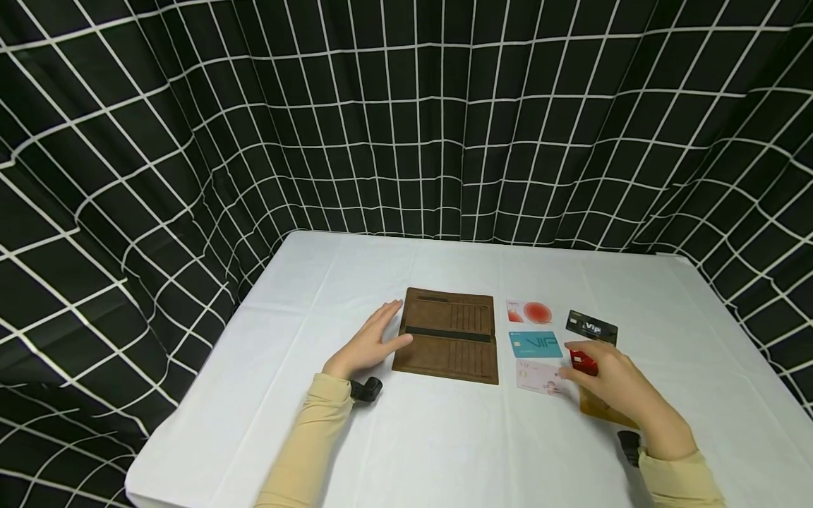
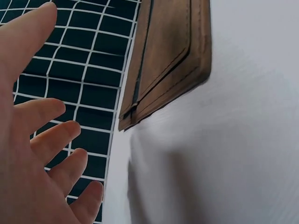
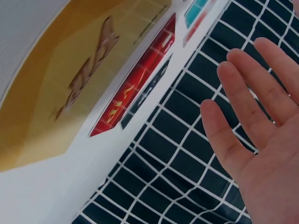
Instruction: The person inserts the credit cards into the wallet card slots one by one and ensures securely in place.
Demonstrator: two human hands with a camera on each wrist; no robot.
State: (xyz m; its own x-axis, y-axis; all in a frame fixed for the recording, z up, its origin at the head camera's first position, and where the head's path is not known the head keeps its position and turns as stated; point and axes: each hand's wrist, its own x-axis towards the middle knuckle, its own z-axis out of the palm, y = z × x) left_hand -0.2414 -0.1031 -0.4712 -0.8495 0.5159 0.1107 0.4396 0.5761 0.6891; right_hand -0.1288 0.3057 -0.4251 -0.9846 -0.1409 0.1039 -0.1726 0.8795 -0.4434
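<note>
From above, the head camera faced forward and down over the bench point(image 1: 413, 444) to the gridded curtain point(image 1: 425, 120). Close and tilted, the left wrist camera looked across at the wallet point(image 2: 173, 60), the right one at the gold card point(image 3: 88, 84) and red card point(image 3: 138, 79), all shared with the head view.

Your right hand point(image 3: 275, 158) fills the right side of the view, palm partly facing you, its fingers reaching up and leftward in front of the black cloth with its white grid point(image 3: 187, 154). On the white surface point(image 3: 37, 196) a gold card point(image 3: 84, 88) lies nearest you, marked with brown lettering. Just beyond it you have a red card point(image 3: 135, 81) with gold lettering, then a dark card point(image 3: 147, 91) beside that. Near the top edge you see part of a teal card point(image 3: 195, 13).
</note>
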